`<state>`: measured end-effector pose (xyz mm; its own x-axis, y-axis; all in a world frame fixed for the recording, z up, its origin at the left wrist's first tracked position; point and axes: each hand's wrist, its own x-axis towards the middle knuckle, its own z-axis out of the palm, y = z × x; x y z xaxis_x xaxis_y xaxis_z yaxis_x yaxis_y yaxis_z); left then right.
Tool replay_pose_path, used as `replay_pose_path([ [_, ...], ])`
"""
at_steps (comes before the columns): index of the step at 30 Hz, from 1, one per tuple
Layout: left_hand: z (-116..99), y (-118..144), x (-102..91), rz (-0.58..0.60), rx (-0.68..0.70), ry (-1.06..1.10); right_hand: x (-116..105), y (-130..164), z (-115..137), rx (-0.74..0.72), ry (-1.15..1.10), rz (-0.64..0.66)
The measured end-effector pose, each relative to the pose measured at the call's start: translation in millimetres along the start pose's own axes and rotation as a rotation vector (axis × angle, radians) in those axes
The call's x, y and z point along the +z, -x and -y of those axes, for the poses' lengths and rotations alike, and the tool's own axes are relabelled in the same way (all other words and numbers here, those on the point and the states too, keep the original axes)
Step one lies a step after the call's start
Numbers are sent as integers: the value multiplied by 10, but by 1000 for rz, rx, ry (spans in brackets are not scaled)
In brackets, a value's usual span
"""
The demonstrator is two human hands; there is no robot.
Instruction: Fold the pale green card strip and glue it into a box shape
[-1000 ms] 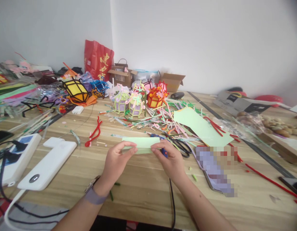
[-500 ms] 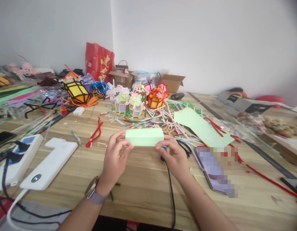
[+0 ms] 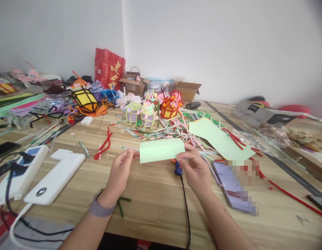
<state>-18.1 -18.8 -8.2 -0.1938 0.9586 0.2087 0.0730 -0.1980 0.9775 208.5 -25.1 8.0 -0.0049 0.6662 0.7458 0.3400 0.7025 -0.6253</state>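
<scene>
Where green paper [image 3: 161,151] ends, right fingers [image 3: 191,154] pinch it.

Evenly, softly lit; greyish on left wall [image 3: 56,38]. Slightly blurred toward edges, darkened at upper-right corner, pixelated over phone [image 3: 231,187].

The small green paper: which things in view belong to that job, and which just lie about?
Seemingly in the job:
small green paper, in the right hand
larger green sheet, matching colour

Apparently just lying about:
purple-screened phone
power strip
red bag
</scene>
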Motion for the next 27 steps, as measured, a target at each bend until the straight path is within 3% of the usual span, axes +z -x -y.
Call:
replay_pose_path([
  [3, -20, 15, 25, 73, -13, 59, 14, 7, -9, -14, 16, 70],
  [8, -16, 32, 4, 14, -48, 169, 37, 26, -42, 148, -31, 153],
  [11, -19, 43, 1, 4, -30, 199, 41, 30, -48, 205, -45, 130],
  [16, -60, 43, 28, 43, -52, 352, 34, 0, -40, 170, -28, 82],
  [23, -56, 7, 42, 22, -83, 331, 39, -7, -39, 170, -17, 120],
  [27, -59, 10, 43, 37, -124, 346, 55, 9, -53, 227, -23, 74],
])
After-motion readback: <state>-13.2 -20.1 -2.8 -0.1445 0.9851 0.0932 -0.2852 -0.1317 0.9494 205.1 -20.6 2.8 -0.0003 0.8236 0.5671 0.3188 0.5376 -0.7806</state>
